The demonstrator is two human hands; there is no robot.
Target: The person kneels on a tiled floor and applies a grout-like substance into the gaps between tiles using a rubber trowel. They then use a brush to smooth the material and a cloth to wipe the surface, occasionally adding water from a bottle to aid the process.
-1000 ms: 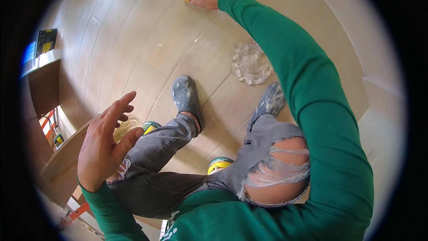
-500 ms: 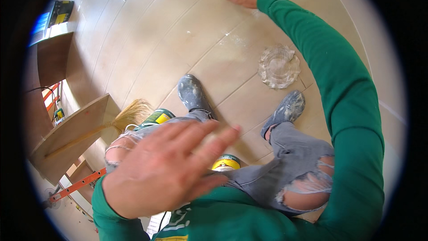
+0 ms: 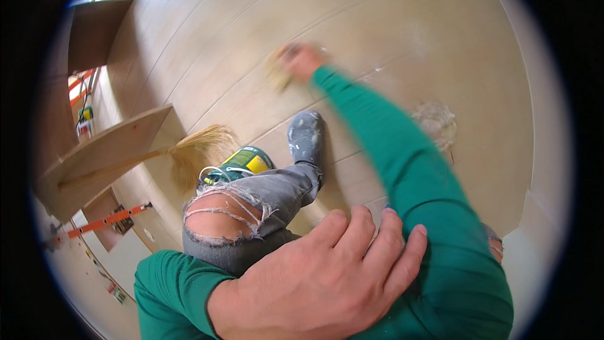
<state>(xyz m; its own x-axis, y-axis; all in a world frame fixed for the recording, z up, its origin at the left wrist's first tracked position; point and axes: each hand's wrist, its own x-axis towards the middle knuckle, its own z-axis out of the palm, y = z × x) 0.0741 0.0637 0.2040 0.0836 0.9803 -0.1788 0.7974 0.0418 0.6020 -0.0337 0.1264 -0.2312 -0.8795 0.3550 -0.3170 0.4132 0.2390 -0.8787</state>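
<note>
A: Start with the biggest thing: what's under you?

B: A tiled floor [image 3: 402,22], its grout lines slanting from lower left to upper right. Your right sleeve [image 3: 399,154], green, reaches out over it from the lower right.

A: What else do you have down there?

B: On your left, a straw broom [image 3: 204,145], its handle lying along a brown panel [image 3: 126,145]. A green bucket [image 3: 253,161] stands just beside your left leg [image 3: 280,192]. Just past your right sleeve is a crinkled, clear plastic disc [image 3: 435,123].

A: And your hands?

B: Well apart from each other. Your left hand [image 3: 324,271] is empty, fingers loosely spread, close to your body and above that sleeve; you can't tell here whether it touches the cloth. Your right hand [image 3: 305,62] is wrapped around a tan brush [image 3: 277,70], both blurred.

A: So which hand is nearer the brush, and how does it lie?

B: The right, clearly: the brush sticks out on that hand's left side, beyond your left shoe [image 3: 306,137]. Its long axis seems to run roughly toward and away from you, though blur softens its ends. From your left hand, it lies far ahead and slightly left.
</note>
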